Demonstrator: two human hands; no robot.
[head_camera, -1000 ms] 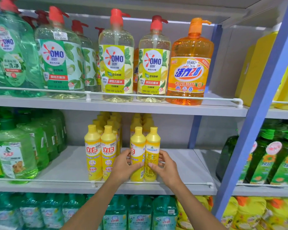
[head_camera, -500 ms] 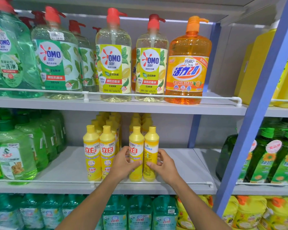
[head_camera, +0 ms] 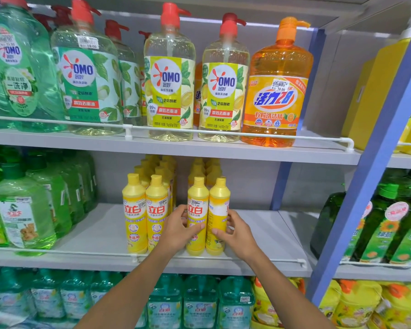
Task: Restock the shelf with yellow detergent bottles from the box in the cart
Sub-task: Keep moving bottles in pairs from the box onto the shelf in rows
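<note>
Two rows of slim yellow detergent bottles stand on the grey middle shelf (head_camera: 100, 233). The left row ends in a front pair (head_camera: 145, 210). At the front of the right row stand two more bottles side by side. My left hand (head_camera: 178, 231) grips the left one (head_camera: 197, 200), its red-lettered label facing me. My right hand (head_camera: 235, 231) grips the right one (head_camera: 220, 200), whose label is turned partly sideways. Both bottles rest upright on the shelf behind the white front rail (head_camera: 223, 257). The box and cart are out of view.
Large green bottles (head_camera: 22, 210) fill the shelf's left end. Pump bottles (head_camera: 169, 74) and an orange one (head_camera: 275, 91) stand on the shelf above. A blue upright post (head_camera: 356, 198) bounds the bay at right, with dark green bottles (head_camera: 389, 224) beyond. Bare shelf lies right of my hands.
My right hand has turned its bottle on the spot, so the label shows a different face. The left hand and its bottle stay in place. The camera has moved closer.
</note>
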